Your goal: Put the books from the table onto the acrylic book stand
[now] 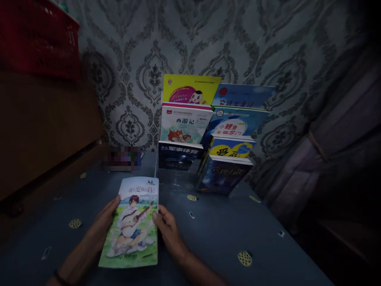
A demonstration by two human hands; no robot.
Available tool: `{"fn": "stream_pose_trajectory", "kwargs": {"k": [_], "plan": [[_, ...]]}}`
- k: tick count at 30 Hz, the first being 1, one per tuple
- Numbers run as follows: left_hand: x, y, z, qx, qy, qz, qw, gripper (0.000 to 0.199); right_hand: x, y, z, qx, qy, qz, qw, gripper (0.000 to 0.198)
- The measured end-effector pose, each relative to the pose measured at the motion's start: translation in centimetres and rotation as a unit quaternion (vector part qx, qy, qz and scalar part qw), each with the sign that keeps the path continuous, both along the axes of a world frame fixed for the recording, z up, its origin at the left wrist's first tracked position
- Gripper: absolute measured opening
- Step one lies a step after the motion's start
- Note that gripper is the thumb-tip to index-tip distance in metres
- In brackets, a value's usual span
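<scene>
A paperback book (133, 226) with a guitar player drawn on its green and pale blue cover is held upright, front towards me. My left hand (105, 218) grips its left edge, with most fingers hidden behind it. On the right edge, my right hand (168, 226) has its thumb on the cover and its fingers curled behind. Beyond the book, several children's books stand in two stepped columns. The front left one is a dark book (178, 157), and at the front right is a dark blue book (223, 176). A yellow book (190, 87) rises at the back left.
The dark blue table (208, 246) has small yellow pineapple prints. A blurred-out item (123, 159) lies near the patterned wall (133, 79). A wooden cabinet (47, 127) with a red basket (41, 39) borders the left; a tied curtain (312, 147) hangs at right.
</scene>
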State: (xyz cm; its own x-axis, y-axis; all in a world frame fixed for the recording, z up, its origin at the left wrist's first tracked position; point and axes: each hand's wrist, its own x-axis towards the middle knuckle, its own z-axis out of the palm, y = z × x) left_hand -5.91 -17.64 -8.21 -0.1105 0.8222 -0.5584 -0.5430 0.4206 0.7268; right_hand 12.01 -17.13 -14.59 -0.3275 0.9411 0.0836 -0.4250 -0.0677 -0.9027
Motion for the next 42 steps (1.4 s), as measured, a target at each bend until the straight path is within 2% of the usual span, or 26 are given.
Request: {"fn": "stream_pose_trajectory", "kwargs": {"k": [9, 12, 16, 22, 25, 28, 31, 35, 37, 39, 42], "plan": [[4.1, 3.9, 3.1, 0.105, -0.008, -0.050, 0.993, 0.019, 4.0, 1.6, 4.0, 0.018, 0.012, -0.121, 0.992, 0.042], [5.4, 5.1, 4.0, 0.129, -0.009, -0.073, 0.989, 0.017, 5.4, 2.2, 5.3, 0.033, 0.009, -0.141, 0.989, 0.040], [6.7, 6.6, 5.3, 0.169, -0.001, -0.071, 0.983, 0.014, 7.0, 3.3, 7.0, 0.061, -0.012, -0.160, 0.985, 0.041], [7.8, 9.7, 7.4, 0.281, 0.036, -0.103, 0.954, 0.017, 8.8, 6.3, 9.4, 0.121, -0.057, -0.164, 0.977, 0.040], [7.9, 12.0, 8.5, 0.324, 0.076, -0.131, 0.934, 0.023, 9.5, 8.5, 10.5, 0.171, -0.096, -0.182, 0.963, 0.035], [7.7, 14.4, 9.7, 0.368, 0.134, -0.145, 0.908, 0.030, 10.4, 10.9, 11.9, 0.240, -0.175, -0.223, 0.928, 0.029], [7.3, 16.3, 10.8, 0.416, 0.200, -0.150, 0.874, 0.035, 11.2, 12.8, 13.6, 0.314, -0.266, -0.273, 0.869, 0.023], [6.5, 17.8, 12.0, 0.488, 0.298, -0.152, 0.806, 0.037, 12.0, 14.4, 15.3, 0.393, -0.326, -0.331, 0.794, 0.020], [6.2, 18.2, 12.3, 0.521, 0.344, -0.149, 0.767, 0.036, 12.0, 14.8, 15.6, 0.411, -0.323, -0.351, 0.777, 0.021], [6.0, 18.6, 12.3, 0.544, 0.377, -0.143, 0.736, 0.033, 11.9, 15.1, 15.4, 0.417, -0.313, -0.358, 0.774, 0.023], [5.9, 19.0, 11.9, 0.563, 0.402, -0.130, 0.710, 0.030, 11.8, 15.3, 14.4, 0.411, -0.326, -0.372, 0.766, 0.024]]}}
